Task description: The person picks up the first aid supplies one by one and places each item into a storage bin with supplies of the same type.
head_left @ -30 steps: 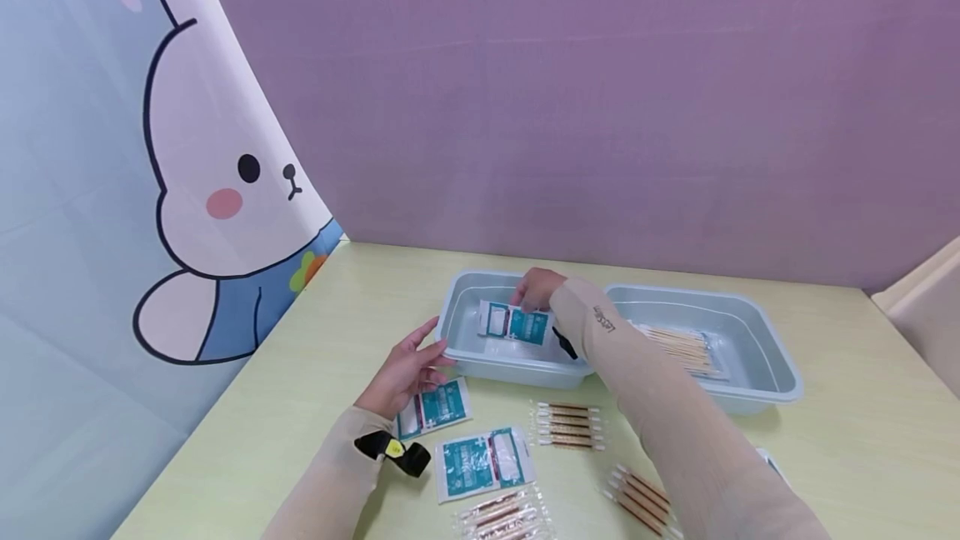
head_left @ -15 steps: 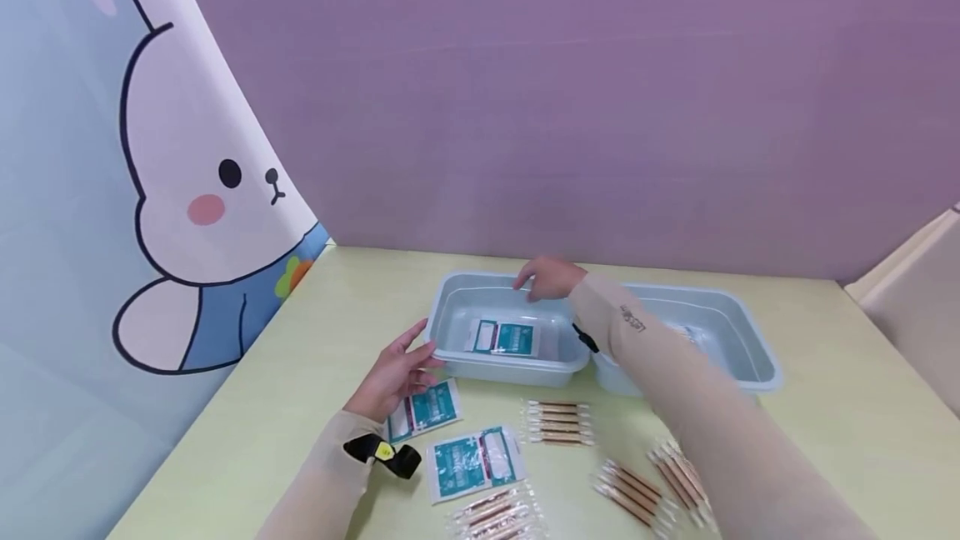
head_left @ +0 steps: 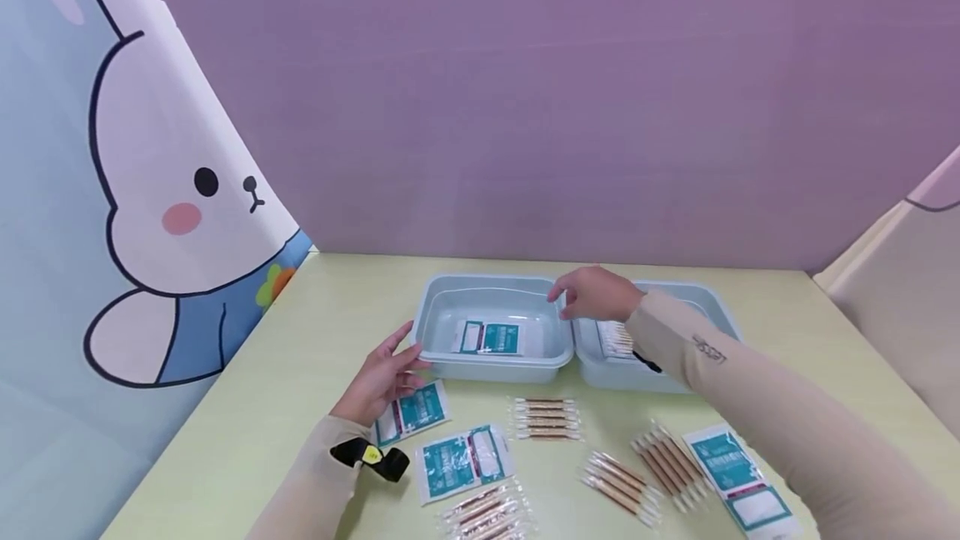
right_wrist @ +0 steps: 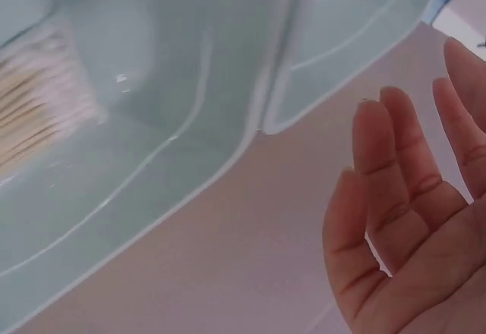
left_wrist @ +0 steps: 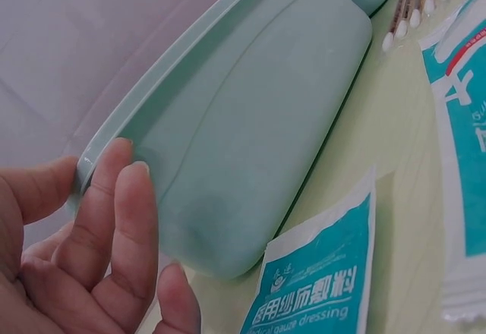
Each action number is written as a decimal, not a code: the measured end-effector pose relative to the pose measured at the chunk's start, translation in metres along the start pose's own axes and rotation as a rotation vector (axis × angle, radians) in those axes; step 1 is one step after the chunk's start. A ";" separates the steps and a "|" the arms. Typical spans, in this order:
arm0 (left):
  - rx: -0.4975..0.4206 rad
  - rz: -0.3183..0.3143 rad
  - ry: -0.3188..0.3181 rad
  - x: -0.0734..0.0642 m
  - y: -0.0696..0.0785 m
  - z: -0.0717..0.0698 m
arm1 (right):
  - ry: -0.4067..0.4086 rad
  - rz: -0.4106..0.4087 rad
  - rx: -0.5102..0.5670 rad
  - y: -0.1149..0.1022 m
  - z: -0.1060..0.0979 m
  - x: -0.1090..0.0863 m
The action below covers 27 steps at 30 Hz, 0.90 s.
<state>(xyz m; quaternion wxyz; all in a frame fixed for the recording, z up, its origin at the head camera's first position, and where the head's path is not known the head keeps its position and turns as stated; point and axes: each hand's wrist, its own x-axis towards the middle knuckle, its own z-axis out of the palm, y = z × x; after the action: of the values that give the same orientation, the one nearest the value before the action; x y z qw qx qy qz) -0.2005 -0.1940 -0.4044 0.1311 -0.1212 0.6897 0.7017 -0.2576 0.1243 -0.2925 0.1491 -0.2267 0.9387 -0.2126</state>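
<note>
a purple backdrop fills most of what i see, with a rabbit-printed curtain to its left. below them sits the pale yellow-green counter, carrying two light blue trays. the left tray is near the middle of my head view; the right tray stands just beside it, partly behind the right sleeve.

i have the left hand at the near left corner of the left tray, thumb and fingers touching it, the grip relaxed rather than wrapped round. the right hand hangs above the neighbouring ends of the trays, its grip half open, fingers slightly bent, holding nothing.

one teal-and-white gauze packet lies flat in the left tray. i count three more on the counter: the far packet beside the left hand, the middle packet nearer me, and the right packet by the right sleeve. pale wooden swabs lie in the right tray. four bundles of brown-stemmed swabs are spread across the counter.
</note>
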 end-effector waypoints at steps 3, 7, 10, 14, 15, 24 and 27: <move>-0.003 -0.002 0.000 0.001 -0.001 0.000 | 0.002 -0.001 -0.030 0.004 0.002 -0.016; -0.008 -0.003 -0.005 0.001 -0.002 0.002 | 0.029 -0.039 -0.084 0.013 0.009 -0.035; -0.011 -0.004 -0.008 0.000 -0.002 0.003 | 0.063 -0.080 -0.101 0.020 0.013 -0.049; -0.018 -0.004 -0.010 0.001 -0.002 0.004 | 0.068 -0.078 -0.064 0.028 0.018 -0.068; -0.019 -0.005 -0.011 0.001 -0.002 0.005 | 0.064 -0.071 -0.053 0.031 0.019 -0.072; -0.032 -0.009 -0.018 0.003 -0.003 0.007 | 0.014 -0.109 0.020 0.069 0.032 -0.109; -0.039 -0.007 -0.024 0.003 -0.003 0.007 | -0.011 -0.132 0.068 0.080 0.035 -0.122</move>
<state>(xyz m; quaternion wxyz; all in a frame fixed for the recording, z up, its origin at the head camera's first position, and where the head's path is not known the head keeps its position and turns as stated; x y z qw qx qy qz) -0.2022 -0.1867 -0.4080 0.1395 -0.1179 0.6738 0.7160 -0.1698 0.2368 -0.3378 0.1478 -0.2841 0.9131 -0.2524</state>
